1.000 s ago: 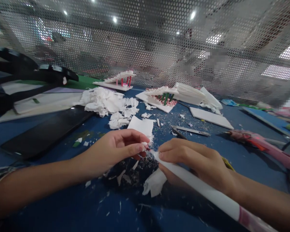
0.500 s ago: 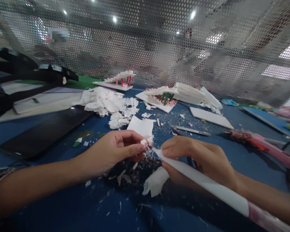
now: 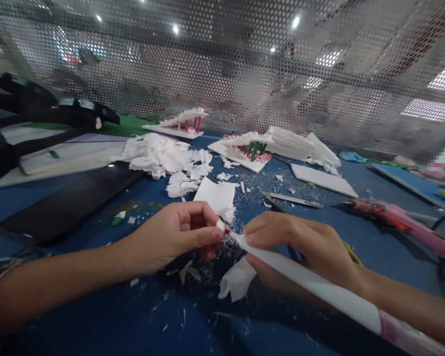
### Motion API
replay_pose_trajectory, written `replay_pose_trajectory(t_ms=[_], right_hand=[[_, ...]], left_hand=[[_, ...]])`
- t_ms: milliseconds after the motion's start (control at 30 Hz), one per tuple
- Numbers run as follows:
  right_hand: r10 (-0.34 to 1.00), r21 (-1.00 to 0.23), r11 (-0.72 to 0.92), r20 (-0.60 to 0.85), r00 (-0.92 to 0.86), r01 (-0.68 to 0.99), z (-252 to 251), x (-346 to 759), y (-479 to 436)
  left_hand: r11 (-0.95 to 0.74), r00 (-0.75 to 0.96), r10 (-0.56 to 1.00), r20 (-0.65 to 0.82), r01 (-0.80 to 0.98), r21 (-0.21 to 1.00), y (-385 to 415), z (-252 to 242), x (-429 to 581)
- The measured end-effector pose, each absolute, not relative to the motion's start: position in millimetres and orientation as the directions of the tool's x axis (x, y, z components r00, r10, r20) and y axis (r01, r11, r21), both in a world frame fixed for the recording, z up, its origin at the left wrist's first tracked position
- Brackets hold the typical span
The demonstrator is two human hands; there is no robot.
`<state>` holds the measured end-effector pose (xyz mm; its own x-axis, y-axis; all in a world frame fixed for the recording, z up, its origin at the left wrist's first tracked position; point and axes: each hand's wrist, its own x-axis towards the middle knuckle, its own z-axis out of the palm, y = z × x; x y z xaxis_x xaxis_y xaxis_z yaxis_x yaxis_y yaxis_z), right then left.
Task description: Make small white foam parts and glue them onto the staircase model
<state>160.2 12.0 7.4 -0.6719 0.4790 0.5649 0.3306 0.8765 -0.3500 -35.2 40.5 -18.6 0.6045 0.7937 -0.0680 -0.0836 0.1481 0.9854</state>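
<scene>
Left hand [image 3: 180, 235] pinches one small white piece [image 3: 220, 225] directly before the tip of one white tube [image 3: 300, 273] (contact cannot be confirmed), the tube gripped by the right hand [image 3: 300, 240] above the tabletop [image 3: 114, 316]. In this inspector's judgement, sound practice is a still piece and light, even pressure on the tube. Counted left to right: one black slab [image 3: 68, 207], two stepped models [image 3: 181, 120] [image 3: 246, 143], one slim metal tool [image 3: 292, 199], one pink tool [image 3: 408, 225].

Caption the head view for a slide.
Left hand pinches a small white piece; right hand points a white tube toward it.
</scene>
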Motion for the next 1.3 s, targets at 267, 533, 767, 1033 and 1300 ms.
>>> replay_pose_trajectory(t_ms=[267,533,767,1033,1300], right_hand=[[0.473,-0.315,0.881,0.564,-0.677,0.354,8.1,158.9,11.8],[0.44,-0.294,0.898,0.574,-0.691,0.328,6.9,161.3,11.3],[0.448,-0.341,0.892,0.571,-0.688,0.298,8.7,160.3,10.0],[0.44,-0.318,0.897,0.578,-0.687,0.307,9.0,159.6,9.1],[0.44,-0.278,0.898,0.595,-0.672,0.342,8.5,158.4,6.8]], left_hand=[[0.135,0.59,0.805,-0.066,-0.075,0.988,41.0,-18.2,-35.6],[0.154,0.617,0.785,-0.063,-0.096,0.983,38.2,-16.8,-35.9],[0.184,0.645,0.761,-0.062,-0.124,0.975,39.7,-16.4,-36.5],[0.166,0.644,0.763,-0.059,-0.106,0.981,40.2,-16.0,-35.8],[0.153,0.658,0.752,-0.036,-0.121,0.981,40.3,-17.8,-36.8]])
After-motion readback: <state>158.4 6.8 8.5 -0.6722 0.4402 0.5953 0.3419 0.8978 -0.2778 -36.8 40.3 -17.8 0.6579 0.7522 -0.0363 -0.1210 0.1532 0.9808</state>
